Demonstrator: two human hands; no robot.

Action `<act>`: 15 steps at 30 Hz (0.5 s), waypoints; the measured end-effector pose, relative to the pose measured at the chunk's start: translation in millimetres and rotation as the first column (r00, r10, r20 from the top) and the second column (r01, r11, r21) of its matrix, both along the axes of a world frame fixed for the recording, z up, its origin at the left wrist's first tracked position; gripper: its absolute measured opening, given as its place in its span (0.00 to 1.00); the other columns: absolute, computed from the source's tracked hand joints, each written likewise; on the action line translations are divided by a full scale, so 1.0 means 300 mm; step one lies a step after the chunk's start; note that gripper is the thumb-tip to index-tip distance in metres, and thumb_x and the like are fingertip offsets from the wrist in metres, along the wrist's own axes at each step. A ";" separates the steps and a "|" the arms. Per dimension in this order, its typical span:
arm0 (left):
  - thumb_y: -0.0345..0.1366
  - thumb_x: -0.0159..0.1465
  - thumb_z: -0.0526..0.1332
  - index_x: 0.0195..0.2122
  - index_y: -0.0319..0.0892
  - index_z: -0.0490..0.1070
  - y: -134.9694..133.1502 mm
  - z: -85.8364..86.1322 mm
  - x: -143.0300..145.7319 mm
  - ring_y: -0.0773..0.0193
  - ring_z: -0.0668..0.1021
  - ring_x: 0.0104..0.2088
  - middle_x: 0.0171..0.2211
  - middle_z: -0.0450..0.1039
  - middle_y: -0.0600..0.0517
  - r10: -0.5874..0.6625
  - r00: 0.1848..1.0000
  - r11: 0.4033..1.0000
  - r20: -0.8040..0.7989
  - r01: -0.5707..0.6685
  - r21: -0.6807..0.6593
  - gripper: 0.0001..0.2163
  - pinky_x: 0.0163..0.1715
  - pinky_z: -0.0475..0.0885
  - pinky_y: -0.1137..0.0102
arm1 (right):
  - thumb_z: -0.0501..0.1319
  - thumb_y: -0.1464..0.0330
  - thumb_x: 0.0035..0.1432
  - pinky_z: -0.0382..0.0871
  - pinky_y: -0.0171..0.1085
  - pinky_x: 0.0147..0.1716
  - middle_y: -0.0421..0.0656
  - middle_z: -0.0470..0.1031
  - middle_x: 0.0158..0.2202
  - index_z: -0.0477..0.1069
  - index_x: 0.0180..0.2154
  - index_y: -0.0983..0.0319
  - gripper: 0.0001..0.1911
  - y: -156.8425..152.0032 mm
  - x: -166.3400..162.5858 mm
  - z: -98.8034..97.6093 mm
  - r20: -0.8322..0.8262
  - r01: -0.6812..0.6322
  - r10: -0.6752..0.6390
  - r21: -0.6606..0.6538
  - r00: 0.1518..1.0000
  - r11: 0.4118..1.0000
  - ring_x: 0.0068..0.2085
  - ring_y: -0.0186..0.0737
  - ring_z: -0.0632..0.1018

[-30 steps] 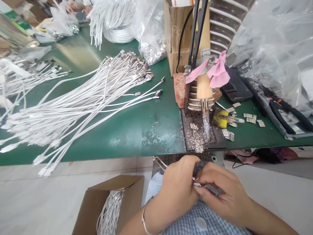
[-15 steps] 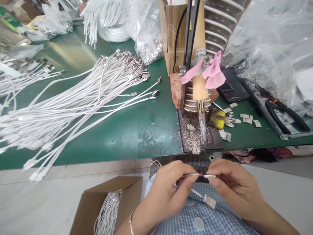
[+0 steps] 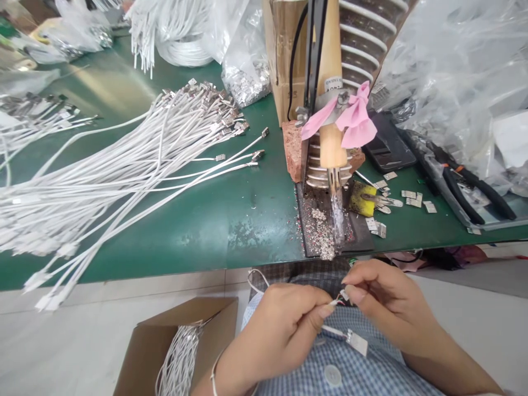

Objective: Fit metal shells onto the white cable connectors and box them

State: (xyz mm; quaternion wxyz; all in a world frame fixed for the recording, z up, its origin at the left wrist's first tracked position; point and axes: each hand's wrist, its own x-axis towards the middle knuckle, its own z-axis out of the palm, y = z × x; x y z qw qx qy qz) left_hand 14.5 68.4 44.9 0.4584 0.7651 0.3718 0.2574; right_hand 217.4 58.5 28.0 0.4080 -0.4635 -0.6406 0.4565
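Observation:
My left hand [image 3: 284,324] is closed in a pinch on the end of a thin white cable [image 3: 332,302] held over my lap, below the table edge. My right hand [image 3: 383,300] pinches the small metal connector piece [image 3: 344,295] at that same cable end, where fine coloured wires show. A second cable with a flat metal connector [image 3: 357,342] lies across my blue checked shirt just under both hands. A loop of white cable [image 3: 256,278] rises behind my left hand.
A mounted soldering iron [image 3: 335,165] with a pink bow stands over a dark tray [image 3: 307,225] of solder scraps on the green table [image 3: 231,220]. A big bundle of white cables [image 3: 124,170] lies left. Pliers [image 3: 470,184] and loose metal shells [image 3: 412,198] lie right. A cardboard box [image 3: 165,352] of cables sits below left.
My hands drew apart from a tight huddle, then closed again on the cable end. A second connector dropped into view on my shirt. The view shifted slightly.

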 end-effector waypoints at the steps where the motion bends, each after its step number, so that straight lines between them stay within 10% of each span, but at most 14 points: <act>1: 0.31 0.70 0.53 0.32 0.40 0.70 0.000 0.000 0.001 0.70 0.69 0.20 0.21 0.69 0.57 0.016 1.000 1.000 -0.008 -0.015 0.008 0.10 0.22 0.63 0.74 | 0.58 0.73 0.62 0.66 0.29 0.21 0.37 0.72 0.27 0.69 0.41 0.57 0.07 -0.005 -0.002 -0.008 0.012 0.013 -0.013 -0.004 1.000 1.000 0.24 0.31 0.72; 8: 0.29 0.68 0.55 0.36 0.40 0.72 -0.002 0.000 0.010 0.68 0.75 0.23 0.24 0.75 0.54 0.135 0.990 0.987 -0.051 -0.130 0.091 0.07 0.24 0.66 0.74 | 0.59 0.72 0.61 0.60 0.30 0.19 0.35 0.65 0.20 0.66 0.32 0.59 0.05 -0.013 -0.019 0.007 0.149 0.064 -0.103 0.248 0.983 0.967 0.21 0.30 0.67; 15: 0.27 0.67 0.54 0.35 0.40 0.72 0.001 0.004 0.019 0.66 0.74 0.22 0.24 0.75 0.53 0.084 0.994 0.983 -0.066 -0.072 0.167 0.08 0.23 0.65 0.72 | 0.61 0.63 0.61 0.54 0.29 0.18 0.33 0.60 0.20 0.62 0.29 0.59 0.11 0.013 -0.025 0.021 0.247 -0.032 -0.025 0.221 0.969 0.975 0.20 0.28 0.62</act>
